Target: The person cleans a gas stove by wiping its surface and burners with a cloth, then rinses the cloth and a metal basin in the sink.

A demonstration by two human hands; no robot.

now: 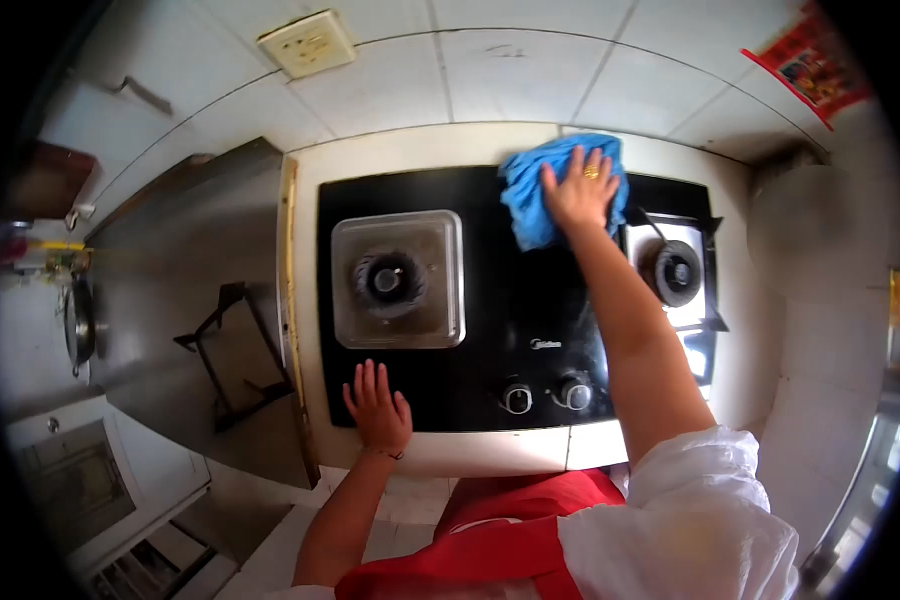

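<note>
Under my right hand (582, 192) a crumpled blue cloth (530, 205) is pressed onto the back edge of the black gas stove (510, 300), right of its middle. The fingers lie spread over the cloth, and a gold ring is on one of them. My left hand (378, 408) rests flat on the stove's front left part, fingers stretched out, holding nothing. Just beyond it sits the left burner (390, 282) in a square metal tray, without a pan support. The right burner (676, 272) has a black pan support around it, partly hidden by my right forearm.
A loose black pan support (240, 355) lies on the metal counter (170, 260) to the left. Two control knobs (518, 398) are at the stove's front. A wall socket (307, 44) and a red packet (815, 65) are on the tiled wall behind.
</note>
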